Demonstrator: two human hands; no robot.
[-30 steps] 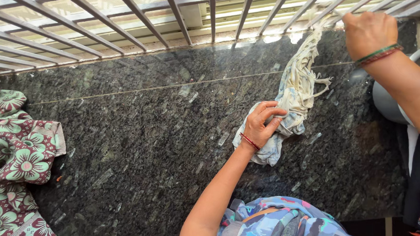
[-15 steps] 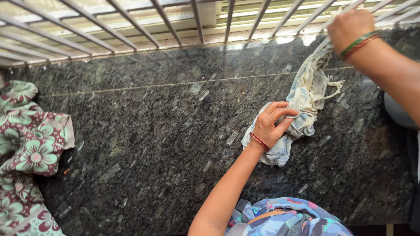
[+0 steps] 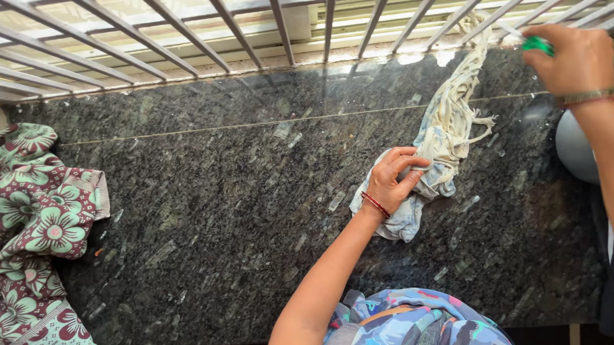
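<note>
A pale blue and white cloth [image 3: 436, 153] lies twisted on the dark granite ledge [image 3: 218, 197]. Its upper end [image 3: 479, 34] reaches up to a bar of the window grille [image 3: 280, 22]. My left hand [image 3: 392, 179] presses down on the bunched lower part of the cloth, fingers curled into it. At the top right, beside the cloth's upper end, my right hand [image 3: 578, 57] is raised by the grille. Its fingers are closed on a small green thing [image 3: 537, 44] that looks like a clip.
A maroon and green flowered cloth [image 3: 33, 233] lies heaped at the ledge's left end. A grey rounded vessel [image 3: 574, 150] sits at the right edge. My multicoloured garment [image 3: 410, 323] shows at the bottom.
My right hand has come off the cloth's top end and shifted right, now with a small green thing in its fingers. The cloth's top stays at the grille. My left hand has not moved.
</note>
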